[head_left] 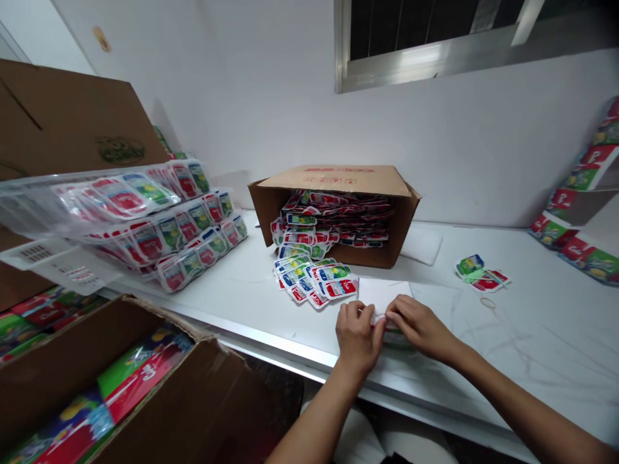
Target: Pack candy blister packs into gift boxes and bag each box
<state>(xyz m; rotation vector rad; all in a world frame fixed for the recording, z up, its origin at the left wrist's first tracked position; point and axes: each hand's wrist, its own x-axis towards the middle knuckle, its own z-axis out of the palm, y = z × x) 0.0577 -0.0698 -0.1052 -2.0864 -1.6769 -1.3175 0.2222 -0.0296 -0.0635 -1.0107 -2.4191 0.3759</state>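
My left hand [356, 336] and my right hand [420, 326] meet near the front edge of the white table [532, 335]. Both have their fingers curled round a small bundle of colourful packets [397, 338], which is mostly hidden under them. Just beyond the hands lies a white paper sheet [384, 291]. To the left of it, loose packets [314, 277] spill out of a cardboard box [338, 212] lying on its side.
Clear plastic trays [120, 219] full of packets are stacked at the left. An open carton [120, 380] with packets sits at the lower left. Two loose packets [481, 270] and a rubber band [487, 302] lie at the right. Printed boxes [585, 193] line the right wall.
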